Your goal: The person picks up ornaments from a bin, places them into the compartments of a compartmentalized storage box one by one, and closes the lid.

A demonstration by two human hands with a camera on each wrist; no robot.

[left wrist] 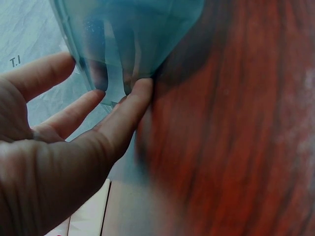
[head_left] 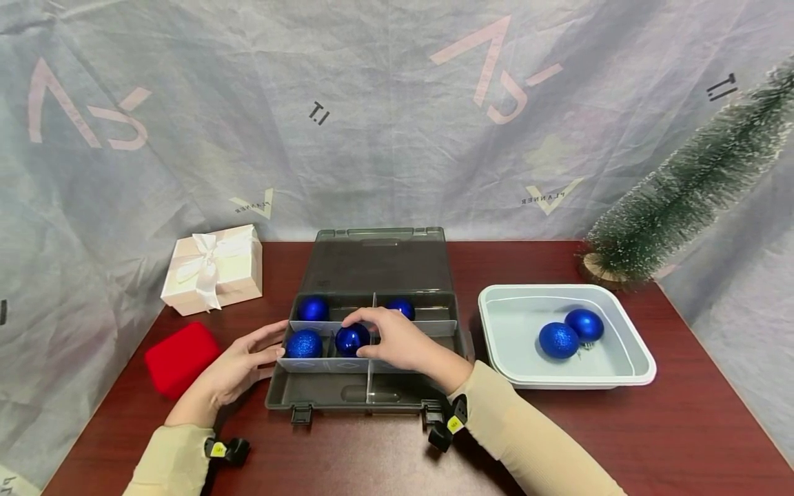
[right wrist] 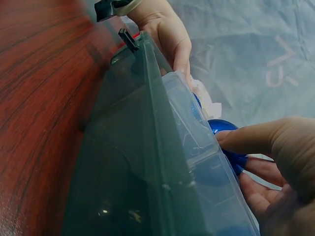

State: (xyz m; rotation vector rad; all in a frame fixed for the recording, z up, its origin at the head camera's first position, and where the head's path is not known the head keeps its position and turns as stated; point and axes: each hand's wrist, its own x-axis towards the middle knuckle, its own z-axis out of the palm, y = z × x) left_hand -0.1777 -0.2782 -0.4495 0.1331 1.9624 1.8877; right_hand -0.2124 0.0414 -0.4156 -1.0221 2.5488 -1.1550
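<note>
A grey see-through case [head_left: 322, 396] with dividers lies with its lid [head_left: 378, 265] tipped back. My right hand [head_left: 393, 337] pinches a shiny blue ball [head_left: 351, 339] between thumb and fingers in the middle row; the right wrist view shows this ball [right wrist: 224, 126] above the clear divider. A glittery blue ball [head_left: 304, 344] sits just left of it. The back row holds a blue ball [head_left: 313, 308] at left and another blue ball [head_left: 402, 307], partly hidden by my right hand. My left hand [head_left: 238, 365] touches the case's left side with extended fingers.
Right of the case stands a white tray [head_left: 505, 365] with a glittery blue ball [head_left: 559, 340] and a smoother blue ball [head_left: 584, 325]. A small frosted tree [head_left: 676, 200] leans behind it. At left are a white gift box [head_left: 238, 282] and a red box [head_left: 182, 359].
</note>
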